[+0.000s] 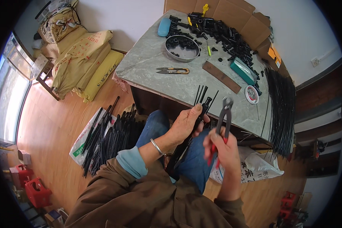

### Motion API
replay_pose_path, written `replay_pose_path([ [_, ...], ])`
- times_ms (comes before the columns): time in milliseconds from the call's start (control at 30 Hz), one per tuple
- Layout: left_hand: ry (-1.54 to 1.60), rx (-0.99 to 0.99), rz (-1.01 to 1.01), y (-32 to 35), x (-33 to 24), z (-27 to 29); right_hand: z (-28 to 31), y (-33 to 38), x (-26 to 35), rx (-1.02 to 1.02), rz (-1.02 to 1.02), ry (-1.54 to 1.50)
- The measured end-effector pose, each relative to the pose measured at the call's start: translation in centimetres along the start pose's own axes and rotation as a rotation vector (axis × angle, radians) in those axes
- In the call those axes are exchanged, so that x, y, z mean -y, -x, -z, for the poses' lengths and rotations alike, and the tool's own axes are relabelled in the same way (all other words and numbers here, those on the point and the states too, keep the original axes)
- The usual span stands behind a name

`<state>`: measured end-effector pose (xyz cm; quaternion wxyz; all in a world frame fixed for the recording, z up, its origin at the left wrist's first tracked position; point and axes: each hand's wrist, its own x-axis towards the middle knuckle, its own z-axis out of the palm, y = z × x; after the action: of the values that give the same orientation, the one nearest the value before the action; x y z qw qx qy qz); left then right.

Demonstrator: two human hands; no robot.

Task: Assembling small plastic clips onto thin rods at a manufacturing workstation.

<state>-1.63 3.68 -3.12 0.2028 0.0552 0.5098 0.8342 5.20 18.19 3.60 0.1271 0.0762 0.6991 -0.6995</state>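
Pincers (226,112) clamped in right hand (224,147) | black rod (205,108) in left hand (185,123) | gap between; table edge (159,92) near

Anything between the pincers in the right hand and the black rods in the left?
Nothing visible. The pincers in the right hand stand right of the black rods in the left hand; only grey tabletop shows between.
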Motion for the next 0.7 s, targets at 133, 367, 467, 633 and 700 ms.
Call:
replay_pose_path([
  [133, 0.013, -0.004, 0.060, -0.4, -0.2, 0.5, 1.6, 4.2, 0.5, 0.124, -0.300, 0.119],
  [367, -0.102, 0.123, 0.055, 0.2, -0.8, -1.5, 2.6, 5.5, -1.0, 0.275, -0.415, -0.029],
  [467, -0.065, 0.143, 0.092, 0.3, -0.1, -1.7, 1.9, 5.6, -0.1, 0.269, -0.425, -0.173],
  [633, -0.063, 0.161, 0.071, 0.7, 0.0, -1.5, 2.3, 6.0, 2.3, 0.311, -0.558, -0.270],
  [700, -0.067, 0.172, 0.075, 0.8, -0.1, -1.8, 2.7, 6.4, 1.8, 0.376, -0.647, -0.473],
])
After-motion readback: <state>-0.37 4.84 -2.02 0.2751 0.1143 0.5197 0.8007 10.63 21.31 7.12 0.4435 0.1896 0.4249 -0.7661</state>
